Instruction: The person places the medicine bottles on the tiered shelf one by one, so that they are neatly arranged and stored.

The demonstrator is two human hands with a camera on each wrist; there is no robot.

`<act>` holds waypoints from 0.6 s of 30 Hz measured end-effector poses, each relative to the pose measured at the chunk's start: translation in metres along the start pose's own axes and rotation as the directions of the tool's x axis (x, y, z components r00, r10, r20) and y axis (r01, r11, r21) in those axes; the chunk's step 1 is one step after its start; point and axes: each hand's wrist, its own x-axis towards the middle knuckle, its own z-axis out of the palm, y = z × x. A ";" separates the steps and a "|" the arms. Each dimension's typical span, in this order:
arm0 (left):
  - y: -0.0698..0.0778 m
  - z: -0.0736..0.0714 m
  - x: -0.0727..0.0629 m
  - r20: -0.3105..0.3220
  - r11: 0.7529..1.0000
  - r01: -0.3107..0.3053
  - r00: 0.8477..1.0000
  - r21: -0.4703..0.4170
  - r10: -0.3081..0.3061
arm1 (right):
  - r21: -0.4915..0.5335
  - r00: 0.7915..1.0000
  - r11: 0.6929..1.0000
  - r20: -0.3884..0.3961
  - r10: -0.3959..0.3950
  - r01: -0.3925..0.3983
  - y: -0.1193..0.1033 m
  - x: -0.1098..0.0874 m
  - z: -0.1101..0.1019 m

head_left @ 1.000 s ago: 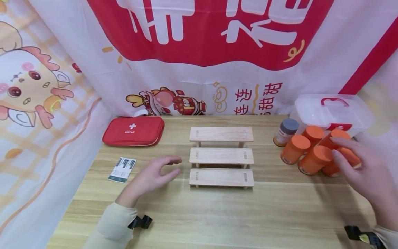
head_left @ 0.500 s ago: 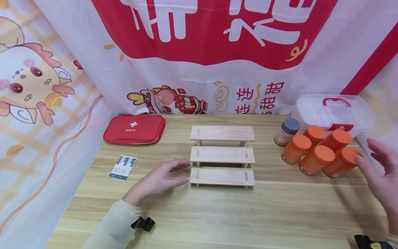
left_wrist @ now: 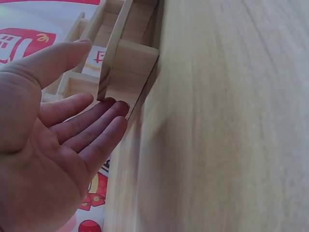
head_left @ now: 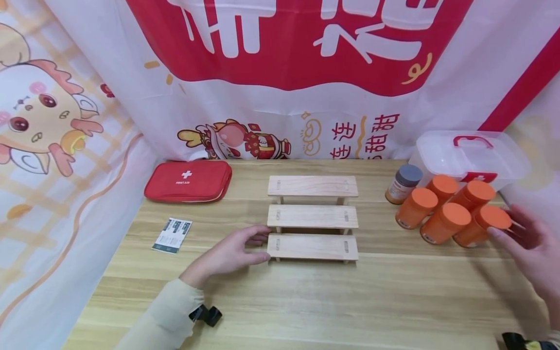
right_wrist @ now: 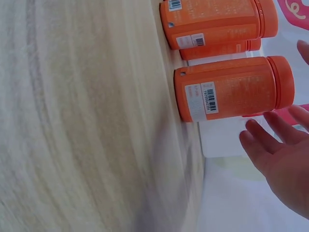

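Observation:
A pale wooden three-step display stand (head_left: 312,247) stands in the middle of the table. My left hand (head_left: 232,253) is at its left end, fingers extended; in the left wrist view the fingertips (left_wrist: 118,108) overlap the stand's end while the thumb is spread apart. On the right, several orange jars (head_left: 447,222) with orange lids are grouped upright. Beside the nearest right jar (right_wrist: 236,92) is my right hand (head_left: 531,248), thumb and fingers spread either side of its lid. The right wrist view shows those fingers (right_wrist: 260,140) loosely extended near the lid, not wrapped round it.
A grey-lidded jar (head_left: 404,183) stands left of the orange ones. Behind them is a clear plastic first-aid box (head_left: 442,155) with a red handle. At the left lie a red first-aid pouch (head_left: 188,182) and a printed card (head_left: 172,235). Printed cloth (head_left: 271,102) hangs behind the table.
My left hand has moved right, up to the stand's end. My right hand has swung from above the orange jars out to the right, then come back in beside the nearest right jar.

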 end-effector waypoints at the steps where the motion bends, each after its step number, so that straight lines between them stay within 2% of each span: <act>1: -0.001 0.001 0.000 0.002 1.000 0.006 1.000 -0.002 -0.006 | 0.004 1.000 1.000 0.017 0.009 -0.009 0.001 0.001 -0.001; 7: -0.002 0.005 0.007 0.006 1.000 -0.003 1.000 0.011 0.003 | -0.138 0.994 0.985 0.029 0.105 -0.100 0.003 0.001 0.002; 13: -0.006 0.005 0.009 0.003 1.000 -0.017 1.000 0.003 0.017 | -0.171 0.987 0.974 0.031 0.155 -0.148 0.005 0.003 0.004; 18: -0.006 0.003 0.007 0.008 1.000 -0.014 1.000 0.016 0.014 | -0.140 0.981 0.971 -0.002 0.193 -0.192 0.008 0.002 0.007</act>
